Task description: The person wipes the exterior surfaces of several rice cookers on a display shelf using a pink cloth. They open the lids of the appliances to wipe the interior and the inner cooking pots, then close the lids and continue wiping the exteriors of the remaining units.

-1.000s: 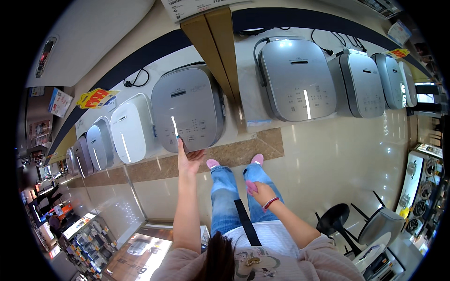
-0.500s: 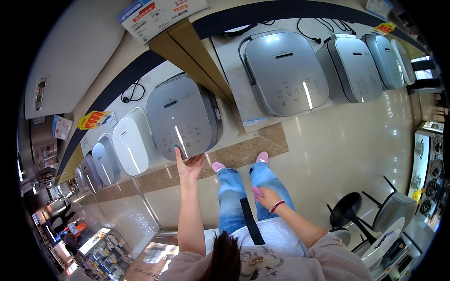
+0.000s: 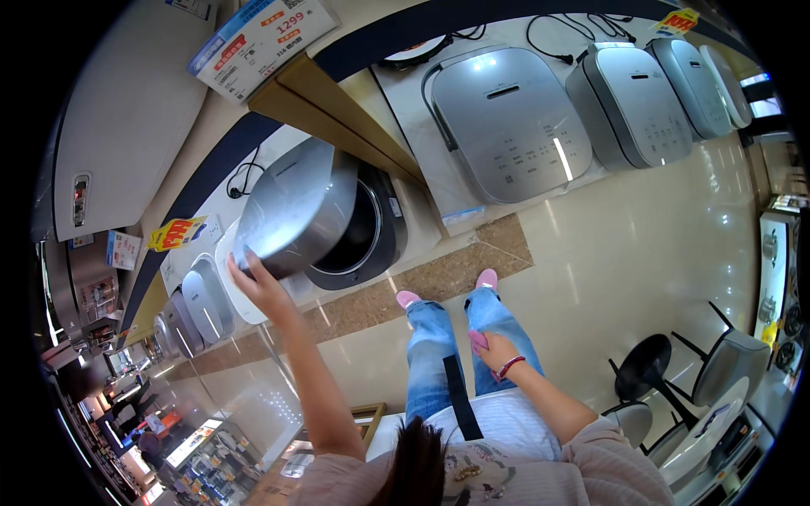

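Observation:
The grey rice cooker [image 3: 388, 240] on the display shelf stands with its lid [image 3: 295, 211] swung up and tilted toward the left. Below the lid shows the dark round inner pot [image 3: 354, 236]. My left hand [image 3: 257, 287] is at the lid's lower left edge, fingers curled against it. Near my right thigh, my right hand [image 3: 498, 354] is closed around a small pink object, perhaps a folded cloth [image 3: 478, 341]. A red bead bracelet [image 3: 510, 366] circles that wrist.
Left of the open cooker stand a white cooker [image 3: 240, 308] and several others. Past a brown divider [image 3: 337, 114], a large silver cooker [image 3: 515, 126] and more cookers line the shelf. Price cards [image 3: 261, 46] hang above. A chair [image 3: 726, 363] and black stool [image 3: 645, 367] stand right.
The grey cooker's lid was closed and now stands raised, showing the inner pot. My left hand has moved up and left with the lid's edge. My right hand stays at my thigh.

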Motion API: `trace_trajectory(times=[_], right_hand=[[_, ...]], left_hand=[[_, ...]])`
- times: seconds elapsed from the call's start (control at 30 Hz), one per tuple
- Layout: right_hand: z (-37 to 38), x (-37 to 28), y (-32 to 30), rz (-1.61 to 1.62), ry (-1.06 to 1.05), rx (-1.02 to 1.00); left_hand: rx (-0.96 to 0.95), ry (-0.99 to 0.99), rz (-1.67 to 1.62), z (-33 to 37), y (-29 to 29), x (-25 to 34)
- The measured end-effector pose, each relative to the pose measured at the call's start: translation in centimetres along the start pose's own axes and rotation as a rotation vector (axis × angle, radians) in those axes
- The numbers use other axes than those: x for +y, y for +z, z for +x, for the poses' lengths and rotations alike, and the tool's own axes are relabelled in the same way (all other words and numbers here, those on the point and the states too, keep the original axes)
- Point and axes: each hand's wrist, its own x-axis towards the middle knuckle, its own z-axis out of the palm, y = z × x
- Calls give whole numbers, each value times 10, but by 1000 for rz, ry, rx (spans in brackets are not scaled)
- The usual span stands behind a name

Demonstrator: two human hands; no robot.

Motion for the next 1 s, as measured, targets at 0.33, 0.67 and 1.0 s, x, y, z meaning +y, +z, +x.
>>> trace_trajectory(times=[0.33, 0.67, 1.0], right_hand=[[1, -18, -2, 12, 85, -12], [42, -84, -7, 323, 40, 195], [167, -191, -18, -227, -473, 854]], left_hand=[[0, -21, -365, 49, 3, 33], [26, -3, -405, 36, -24, -17], [-465, -478, -217, -64, -45, -122]])
